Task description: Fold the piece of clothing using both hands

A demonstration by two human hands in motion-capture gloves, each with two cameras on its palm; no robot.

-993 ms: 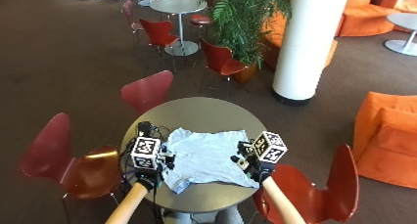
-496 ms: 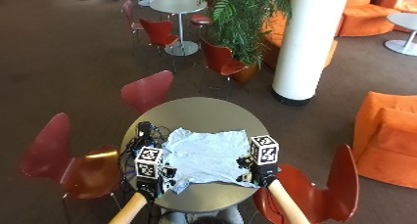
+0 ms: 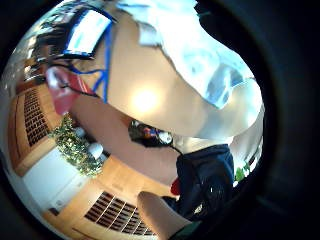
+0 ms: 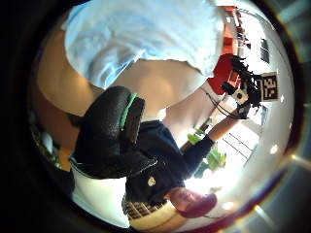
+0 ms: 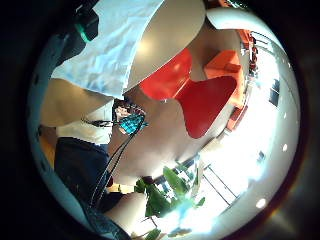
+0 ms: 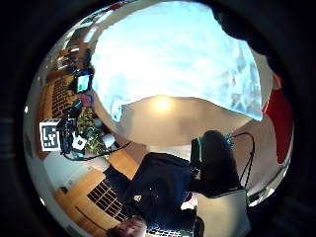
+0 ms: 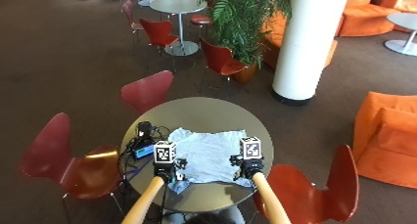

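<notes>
A light blue T-shirt (image 7: 206, 153) lies spread flat on the round table (image 7: 202, 111). My left hand (image 7: 168, 172) hovers over its near left corner and my right hand (image 7: 248, 169) over its near right corner. In the left thumb side palm view the gloved thumb (image 4: 114, 131) stands apart from the shirt (image 4: 146, 34) with nothing in it. The right thumb (image 6: 215, 163) is likewise apart from the shirt (image 6: 173, 59). Neither hand holds cloth.
A small device with a lit screen and cables (image 7: 145, 148) lies on the table left of the shirt. Red chairs stand close by: one at my left (image 7: 84, 170), one at my right (image 7: 306, 185), one across the table (image 7: 149, 89).
Both hands have drawn back toward me, from the shirt's sides to its near corners, and come a little closer together. The shirt lies as before.
</notes>
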